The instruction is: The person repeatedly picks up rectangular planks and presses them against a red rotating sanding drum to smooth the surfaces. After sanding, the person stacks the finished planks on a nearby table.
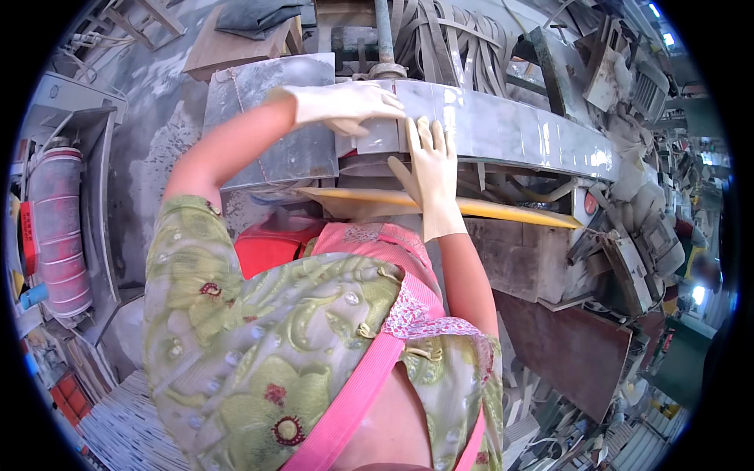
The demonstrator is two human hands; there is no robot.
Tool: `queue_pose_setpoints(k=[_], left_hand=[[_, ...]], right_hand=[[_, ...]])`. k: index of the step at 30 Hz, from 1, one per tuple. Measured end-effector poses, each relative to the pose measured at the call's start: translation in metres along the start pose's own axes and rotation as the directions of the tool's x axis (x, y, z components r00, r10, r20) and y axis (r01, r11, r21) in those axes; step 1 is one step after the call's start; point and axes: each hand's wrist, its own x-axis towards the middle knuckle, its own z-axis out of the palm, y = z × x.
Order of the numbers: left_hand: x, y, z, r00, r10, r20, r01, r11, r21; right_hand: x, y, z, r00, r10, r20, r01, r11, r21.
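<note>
A cream glove covers my left hand (342, 106), which reaches across the left end of a long glossy grey-white strip (518, 125). Its fingers stretch rightward, a little blurred, with nothing seen in them. My right hand (430, 165), gloved alike, lies with spread fingers at the strip's near edge, its fingertips on the top face. The two hands almost meet. Beyond them, an upright metal shaft (383, 35) comes down to a round fitting by the strip's far edge. Left of the strip is a wide grey slab (271, 118), partly under my left forearm.
A yellow-edged bar (503, 210) runs between my body and the strip. Grey straps or belts (452, 39) hang beyond it. Dusty scrap pieces (636, 251) crowd the right side. At far left stands a dusty reddish cylinder (61, 231); a brown board (565, 353) leans at lower right.
</note>
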Motion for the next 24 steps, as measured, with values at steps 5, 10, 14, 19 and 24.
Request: queue_pose_setpoints(k=[5, 10, 14, 19, 24], left_hand=[[-0.048, 0.006, 0.034, 0.776, -0.538, -0.330, 0.393, 0.821, -0.415], [-0.066, 0.015, 0.038, 0.757, -0.560, -0.336, 0.433, 0.816, -0.383], [-0.052, 0.020, 0.018, 0.886, -0.359, -0.293, 0.383, 0.923, 0.028], [-0.023, 0.014, 0.018, 0.991, -0.068, -0.114, 0.119, 0.827, 0.549], [-0.023, 0.004, 0.025, 0.993, -0.048, -0.106, 0.098, 0.842, 0.530]], right_hand=[[0.017, -0.004, -0.017, 0.999, -0.021, 0.029, 0.020, 1.000, 0.010], [0.033, 0.001, -0.026, 0.986, -0.034, 0.166, 0.035, 0.999, -0.005], [0.030, 0.002, -0.015, 0.988, -0.019, 0.153, 0.029, 0.997, -0.069], [0.027, -0.002, -0.023, 0.986, 0.056, 0.154, -0.070, 0.994, 0.084], [0.018, 0.004, -0.026, 0.981, 0.192, 0.024, -0.192, 0.951, 0.241]])
